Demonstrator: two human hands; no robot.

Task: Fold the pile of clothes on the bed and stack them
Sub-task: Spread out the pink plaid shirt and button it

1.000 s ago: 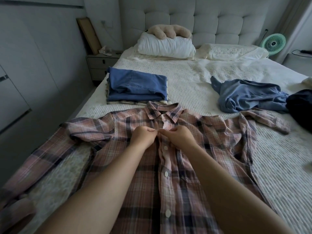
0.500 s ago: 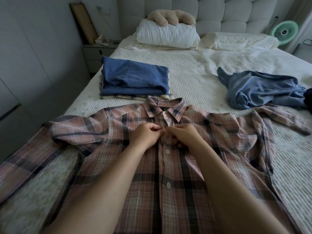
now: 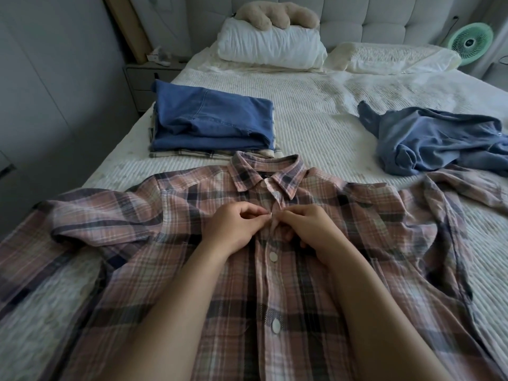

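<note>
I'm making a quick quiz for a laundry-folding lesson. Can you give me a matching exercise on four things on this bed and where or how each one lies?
Things:
1. plaid shirt
2. blue folded garment
3. grey-blue garment
4. plush toy

States:
A. crumpled and unfolded, on the right side of the bed
B. lying on the white pillow
C. spread flat, front up, sleeves out
D. on top of the stack at the left

Pairs: 1-C, 2-D, 3-A, 4-B

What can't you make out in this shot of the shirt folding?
- Head view: the button at the plaid shirt placket, covered by the left hand and right hand.
- Shirt hem: cut off by the bottom edge.
- Folded stack: lower garments hidden under the blue one.
- Collar label: too small.
</note>
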